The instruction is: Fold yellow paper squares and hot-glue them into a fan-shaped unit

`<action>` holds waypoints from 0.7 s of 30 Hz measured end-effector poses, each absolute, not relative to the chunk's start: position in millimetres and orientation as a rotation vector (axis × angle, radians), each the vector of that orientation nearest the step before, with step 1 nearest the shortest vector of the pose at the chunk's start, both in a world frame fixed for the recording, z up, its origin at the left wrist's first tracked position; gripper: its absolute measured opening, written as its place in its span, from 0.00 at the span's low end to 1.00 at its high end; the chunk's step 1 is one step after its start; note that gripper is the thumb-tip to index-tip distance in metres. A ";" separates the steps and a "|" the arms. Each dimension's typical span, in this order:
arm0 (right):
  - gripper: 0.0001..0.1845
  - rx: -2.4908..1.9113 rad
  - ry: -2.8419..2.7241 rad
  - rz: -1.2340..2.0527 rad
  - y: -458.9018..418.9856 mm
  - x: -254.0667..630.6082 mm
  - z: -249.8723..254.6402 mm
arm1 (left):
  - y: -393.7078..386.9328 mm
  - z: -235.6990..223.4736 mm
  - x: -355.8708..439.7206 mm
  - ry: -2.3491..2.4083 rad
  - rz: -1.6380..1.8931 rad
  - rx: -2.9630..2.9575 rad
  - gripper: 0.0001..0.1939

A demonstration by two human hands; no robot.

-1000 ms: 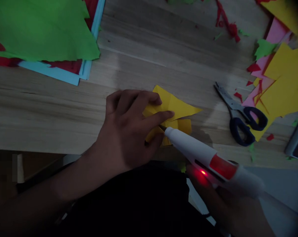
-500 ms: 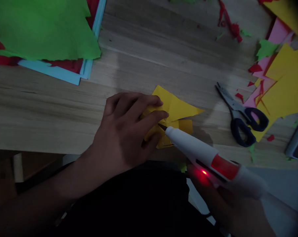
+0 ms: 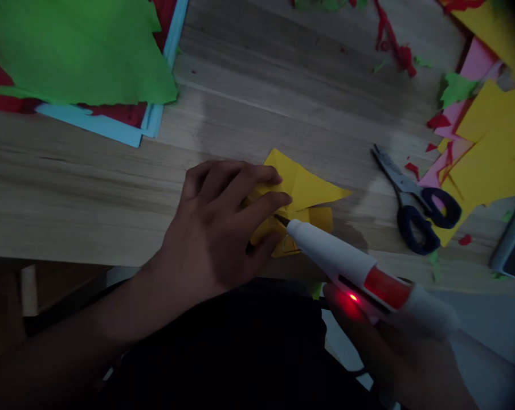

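My left hand [image 3: 223,225] lies palm down, fingers spread, pressing a folded yellow paper piece [image 3: 311,185] onto the wooden table. The paper has creases and a pointed flap to the right; its left part is under my fingers. In my right hand [image 3: 394,353] is a white hot glue gun [image 3: 334,245] with a red panel and a lit red light. Its dark nozzle points up and left, at the middle of the paper beside my left index finger. Whether the tip touches the paper I cannot tell. Part of my right hand is hidden behind the gun.
Dark-handled scissors [image 3: 415,199] lie right of the paper, partly open. Green felt-like sheet [image 3: 78,54] tops a red and light-blue stack at upper left. Yellow sheets [image 3: 492,159], pink pieces and red and green scraps spread at right. A dark grey object [image 3: 514,242] sits near the right edge.
Both hands, the paper and the glue gun stay nearly where they were. The whole view has shifted slightly.
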State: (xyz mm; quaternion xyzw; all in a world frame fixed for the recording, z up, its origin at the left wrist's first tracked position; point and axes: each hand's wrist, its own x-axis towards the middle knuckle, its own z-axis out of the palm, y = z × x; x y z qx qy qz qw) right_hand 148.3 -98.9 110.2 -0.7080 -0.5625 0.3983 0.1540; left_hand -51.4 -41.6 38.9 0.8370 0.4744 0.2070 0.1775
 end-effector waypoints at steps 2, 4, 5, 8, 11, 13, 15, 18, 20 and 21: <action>0.16 -1.989 -1.588 1.216 -98.5 150.0 110.2 | -41.7 38.8 -51.2 1.352 0.580 2.378 0.16; 0.14 -1.948 -1.567 1.273 -98.2 152.7 110.4 | -41.9 38.9 -51.0 1.358 0.573 2.383 0.16; 0.13 -1.941 -1.561 1.278 -98.2 153.9 110.6 | -42.0 39.1 -50.9 1.360 0.571 2.384 0.16; 0.16 -1.973 -1.554 1.263 -99.2 155.7 111.4 | -41.9 39.7 -51.1 1.358 0.572 2.386 0.16; 0.17 -2.017 -1.557 1.262 -99.9 156.0 112.2 | -41.3 39.7 -52.0 1.343 0.567 2.392 0.16; 0.17 -2.028 -1.578 1.278 -99.6 156.5 112.5 | -40.7 39.0 -53.0 1.338 0.579 2.402 0.16; 0.17 -2.035 -1.589 1.289 -99.1 157.5 112.6 | -40.3 38.0 -53.8 1.328 0.613 2.396 0.14; 0.18 -2.052 -1.604 1.257 -99.3 160.0 113.0 | -40.2 36.8 -54.5 1.313 0.653 2.359 0.10; 0.18 -2.067 -1.645 1.220 -100.1 162.2 113.5 | -40.4 36.6 -54.4 1.320 0.653 2.343 0.08; 0.18 -2.068 -1.670 1.194 -100.5 163.2 113.9 | -40.5 36.7 -54.3 1.323 0.650 2.341 0.08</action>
